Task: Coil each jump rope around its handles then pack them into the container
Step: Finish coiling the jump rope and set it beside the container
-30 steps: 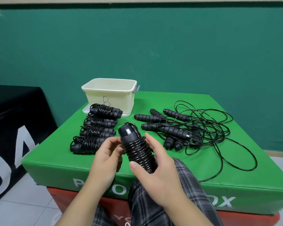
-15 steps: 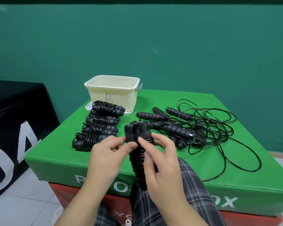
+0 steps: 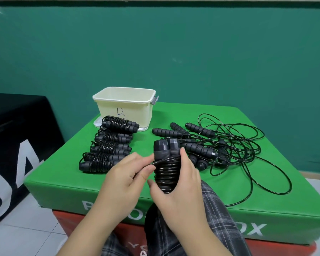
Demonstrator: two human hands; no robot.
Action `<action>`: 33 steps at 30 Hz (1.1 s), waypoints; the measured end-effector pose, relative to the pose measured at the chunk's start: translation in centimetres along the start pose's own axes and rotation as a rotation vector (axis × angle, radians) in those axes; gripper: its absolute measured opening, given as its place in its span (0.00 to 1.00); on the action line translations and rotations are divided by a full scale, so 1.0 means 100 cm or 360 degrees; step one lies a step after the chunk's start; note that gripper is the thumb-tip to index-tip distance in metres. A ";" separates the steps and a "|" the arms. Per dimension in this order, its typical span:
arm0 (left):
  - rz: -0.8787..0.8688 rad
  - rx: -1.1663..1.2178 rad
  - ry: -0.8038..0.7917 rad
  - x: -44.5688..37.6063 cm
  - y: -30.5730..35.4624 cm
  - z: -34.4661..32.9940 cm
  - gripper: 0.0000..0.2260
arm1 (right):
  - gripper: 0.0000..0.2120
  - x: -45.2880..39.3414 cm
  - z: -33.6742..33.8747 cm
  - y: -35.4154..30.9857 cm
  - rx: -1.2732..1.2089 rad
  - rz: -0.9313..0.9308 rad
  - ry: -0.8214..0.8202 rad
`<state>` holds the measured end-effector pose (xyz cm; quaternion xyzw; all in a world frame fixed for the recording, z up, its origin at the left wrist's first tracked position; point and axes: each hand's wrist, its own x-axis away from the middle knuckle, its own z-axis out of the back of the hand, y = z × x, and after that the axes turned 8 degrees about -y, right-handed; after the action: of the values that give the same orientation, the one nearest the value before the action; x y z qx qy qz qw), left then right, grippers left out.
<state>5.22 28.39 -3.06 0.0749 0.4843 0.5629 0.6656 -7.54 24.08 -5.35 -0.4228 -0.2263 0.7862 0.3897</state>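
Two handles of the jump rope (image 3: 166,163), tilted a second earlier, stood upright over the counter's (image 3: 67,178) near edge, right hand (image 3: 181,187) gripping the coil, left hand (image 3: 126,174) now pinching the cord's tail, so tucking seemed next before the container (image 3: 125,108).

Black ropes (image 3: 235,145) and handles (image 3: 166,145) lie on a bright green box (image 3: 174,196) (white lettering), beside a cream tub (image 3: 126,106); trousers (image 3: 216,209) are grey plaid.
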 end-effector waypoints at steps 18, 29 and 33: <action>0.0706 0.1529 -0.0291 -0.004 -0.004 -0.019 0.34 | 0.28 0.002 0.016 0.011 -0.0774 -0.0009 -0.0299; 0.0817 0.1571 -0.0139 -0.012 0.019 -0.035 0.21 | 0.28 -0.005 0.033 0.034 -0.0481 0.0050 -0.0331; 0.0766 0.1388 -0.0222 -0.019 0.029 -0.043 0.25 | 0.25 -0.001 0.046 0.036 -0.0408 0.0190 -0.0119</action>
<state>0.31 25.94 -2.34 0.4931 0.5978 0.4393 0.4545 -12.87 21.78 -5.33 -0.4522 -0.3137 0.7879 0.2764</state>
